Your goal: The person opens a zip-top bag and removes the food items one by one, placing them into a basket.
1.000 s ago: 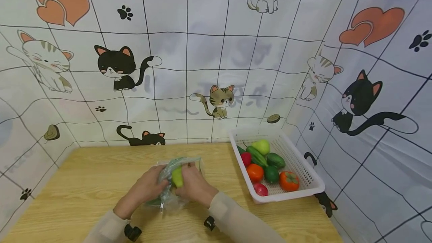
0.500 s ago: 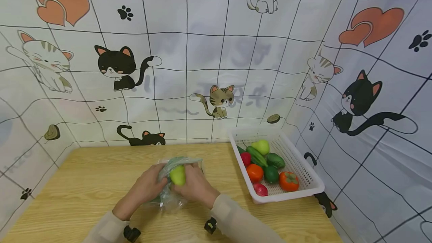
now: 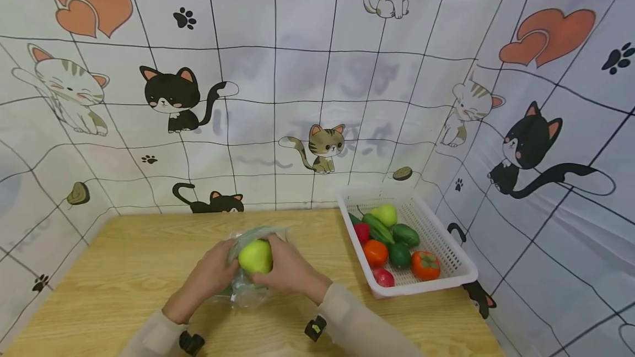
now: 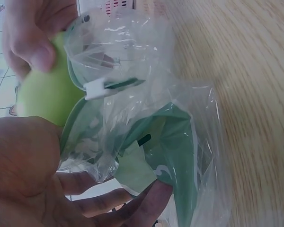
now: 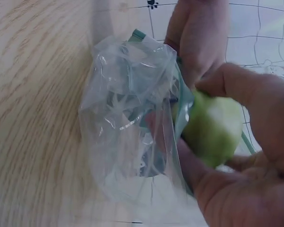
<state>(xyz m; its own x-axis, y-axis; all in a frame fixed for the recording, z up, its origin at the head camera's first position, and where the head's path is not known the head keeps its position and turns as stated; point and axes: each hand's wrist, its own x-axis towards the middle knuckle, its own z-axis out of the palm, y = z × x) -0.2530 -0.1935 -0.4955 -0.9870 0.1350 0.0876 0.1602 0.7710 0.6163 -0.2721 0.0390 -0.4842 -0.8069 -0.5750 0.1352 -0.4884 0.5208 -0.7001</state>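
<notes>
A green apple sits at the mouth of a clear zip bag with green trim and a white slider. My right hand grips the apple from its right side, thumb below and fingers over the top. On the other side, my left hand holds the bag's edge. The left wrist view shows the fingers of that hand curled behind the crumpled plastic. In the right wrist view the apple is between my right thumb and fingers, with the bag hanging beside it.
On the right of the wooden table stands a white plastic basket. It holds another green apple, a persimmon, a tomato, cucumbers and red produce. A patterned curtain closes off the back and sides.
The apple shows much more now, having shifted left and turned between my hands at the bag's mouth. My right fingers have moved round it; my left hand keeps hold of the bag.
</notes>
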